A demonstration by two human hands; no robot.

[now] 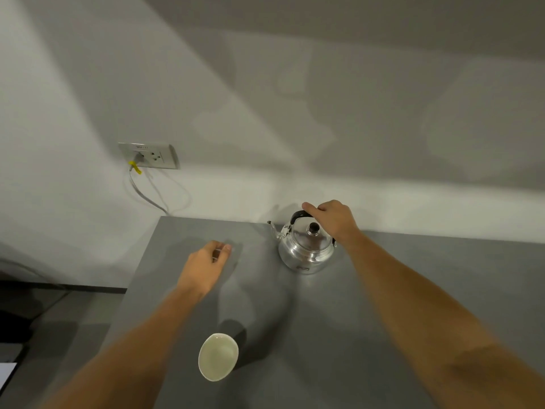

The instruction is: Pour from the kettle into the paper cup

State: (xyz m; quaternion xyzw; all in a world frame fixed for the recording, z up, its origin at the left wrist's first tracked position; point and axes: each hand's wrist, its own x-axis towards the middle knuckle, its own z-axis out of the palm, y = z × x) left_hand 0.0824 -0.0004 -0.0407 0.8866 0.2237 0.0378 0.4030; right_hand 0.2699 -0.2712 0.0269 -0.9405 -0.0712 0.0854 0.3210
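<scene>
A shiny metal kettle (306, 246) stands upright on the grey table (383, 290) near the back wall, its spout pointing left and a black knob on its lid. My right hand (331, 218) is closed over the kettle's black handle from above. A white paper cup (218, 357) stands upright near the table's front, its mouth open; I cannot tell whether anything is in it. My left hand (205, 267) hovers over the table to the left of the kettle, fingers loosely curled and holding nothing.
The table's left edge runs diagonally past my left arm, with dark floor beyond it. A wall socket (150, 155) with a grey cable and yellow tag sits on the white wall, back left.
</scene>
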